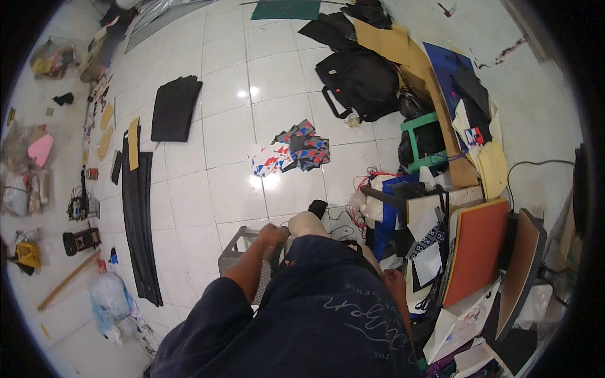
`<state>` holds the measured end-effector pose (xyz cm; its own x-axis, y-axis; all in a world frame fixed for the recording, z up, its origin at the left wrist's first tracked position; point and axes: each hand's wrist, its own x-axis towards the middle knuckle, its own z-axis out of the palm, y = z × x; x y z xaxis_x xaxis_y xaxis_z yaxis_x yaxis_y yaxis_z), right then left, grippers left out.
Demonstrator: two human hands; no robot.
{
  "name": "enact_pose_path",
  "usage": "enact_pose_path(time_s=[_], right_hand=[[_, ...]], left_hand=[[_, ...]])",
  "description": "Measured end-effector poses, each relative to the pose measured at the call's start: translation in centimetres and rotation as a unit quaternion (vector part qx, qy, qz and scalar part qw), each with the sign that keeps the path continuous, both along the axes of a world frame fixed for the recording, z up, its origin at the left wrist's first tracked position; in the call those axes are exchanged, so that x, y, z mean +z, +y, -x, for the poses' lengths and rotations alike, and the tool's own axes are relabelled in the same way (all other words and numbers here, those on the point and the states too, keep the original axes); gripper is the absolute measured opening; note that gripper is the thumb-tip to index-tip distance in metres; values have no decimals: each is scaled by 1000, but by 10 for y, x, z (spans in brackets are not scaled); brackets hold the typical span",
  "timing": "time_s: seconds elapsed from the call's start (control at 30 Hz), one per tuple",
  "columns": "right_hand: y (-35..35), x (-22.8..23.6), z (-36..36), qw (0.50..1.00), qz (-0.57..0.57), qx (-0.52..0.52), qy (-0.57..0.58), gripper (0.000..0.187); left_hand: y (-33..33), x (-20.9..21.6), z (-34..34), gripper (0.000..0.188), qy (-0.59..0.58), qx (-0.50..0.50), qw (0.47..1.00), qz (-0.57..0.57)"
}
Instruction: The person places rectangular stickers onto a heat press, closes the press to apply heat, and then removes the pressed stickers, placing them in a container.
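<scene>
My left hand (271, 237) is beside my knee, over the far edge of a grey plastic stool (230, 254). Its fingers look curled in; whether they grip the stool or something small does not show. My right hand (394, 281) hangs low at my right side, close to papers and dark cloth. Its fingers seem bent, but they are too small and partly hidden to read. On the tiled floor ahead lies a pile of red, blue, grey and white patterned pieces (309, 151), apart from both hands.
Long black strips (138, 227) and a folded black sheet (176, 109) lie on the left floor. A black bag (359, 82) and green stool (413, 135) stand far right. Nearer right are an orange board (476, 252) and loose cables (340, 223). Plastic bags (110, 299) sit at left.
</scene>
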<state>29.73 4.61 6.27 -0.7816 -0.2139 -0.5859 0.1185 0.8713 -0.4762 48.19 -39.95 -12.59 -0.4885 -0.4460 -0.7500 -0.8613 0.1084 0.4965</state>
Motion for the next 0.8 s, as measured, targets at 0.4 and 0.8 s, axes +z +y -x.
enact_pose_path(time_s=[0.4,0.8], right_hand=[[131,1,-150,949,72,-296,76,25],[347,21,-223,709,47,-612,348,20]], left_hand=[[11,52,198,15,114,-1,991,-69],[229,40,135,33,124,-586,801,-1]])
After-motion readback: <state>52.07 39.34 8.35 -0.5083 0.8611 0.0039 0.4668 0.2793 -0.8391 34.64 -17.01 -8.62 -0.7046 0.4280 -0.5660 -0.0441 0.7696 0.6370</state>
